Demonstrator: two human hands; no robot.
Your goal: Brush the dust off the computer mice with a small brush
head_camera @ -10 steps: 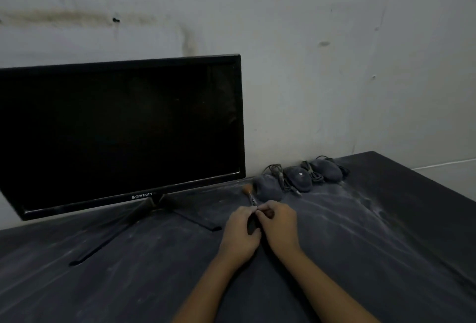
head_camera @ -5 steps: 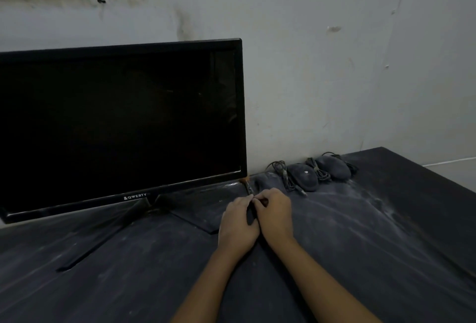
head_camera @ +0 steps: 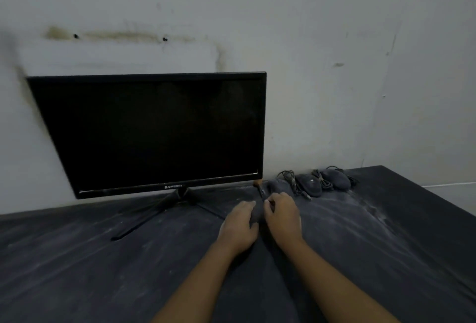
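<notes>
Mice point(head_camera: 310, 187) are sitting in a row (three, cables tangled) along the tabletop's point(head_camera: 386, 245) back edge, beside the monitor point(head_camera: 154, 132). The right hand point(head_camera: 283, 216) is pinching the brush point(head_camera: 260, 187) just beside the leftmost mouse point(head_camera: 276, 185); the left hand point(head_camera: 239, 223) is resting slack.

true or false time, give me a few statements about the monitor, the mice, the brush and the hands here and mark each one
1. Three mice lie by the wall, right of the monitor. True.
2. The monitor's screen is lit. False: it is dark.
3. The right hand pinches the brush by its handle. True.
4. The brush's bristles rest on the rightmost mouse. False: they are near the monitor's lower right corner, beside the leftmost mouse.
5. Dust streaks the table. True.
</notes>
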